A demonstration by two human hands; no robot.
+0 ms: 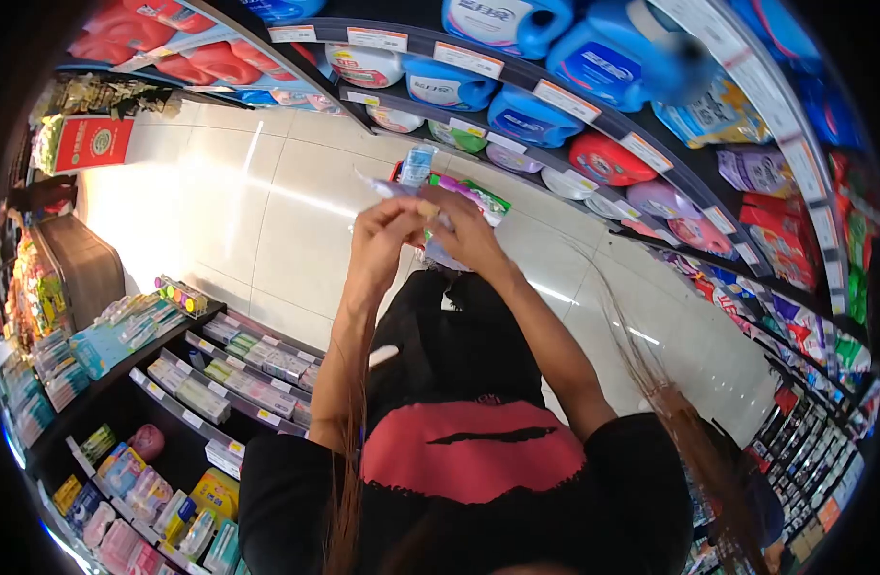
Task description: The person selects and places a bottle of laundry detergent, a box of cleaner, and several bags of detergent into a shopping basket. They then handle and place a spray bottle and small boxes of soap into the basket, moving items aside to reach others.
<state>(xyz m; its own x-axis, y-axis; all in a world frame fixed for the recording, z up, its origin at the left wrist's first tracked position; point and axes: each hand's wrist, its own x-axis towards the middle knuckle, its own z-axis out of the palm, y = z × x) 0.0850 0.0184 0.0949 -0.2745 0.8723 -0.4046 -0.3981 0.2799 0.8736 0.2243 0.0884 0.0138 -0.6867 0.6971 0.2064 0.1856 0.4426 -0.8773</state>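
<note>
Both hands meet in front of my body, pinching a thin, pale lilac piece that looks like plastic film (444,253). My left hand (381,236) is closed on its left side, fingertips pressed together. From the right, my right hand (471,233) is closed too, its fingers covering much of the piece. One pointed end sticks up past the left fingers. Beyond and below the hands is a red basket (397,172), mostly hidden. In it are a blue-and-white pack (418,165) and green and magenta packs (486,199).
Shelves of blue detergent bottles (608,62) curve along the front and right. To the left, a low shelf unit (172,388) carries small boxes and packs. A red box (93,144) stands at the far left on the pale tiled floor (301,206).
</note>
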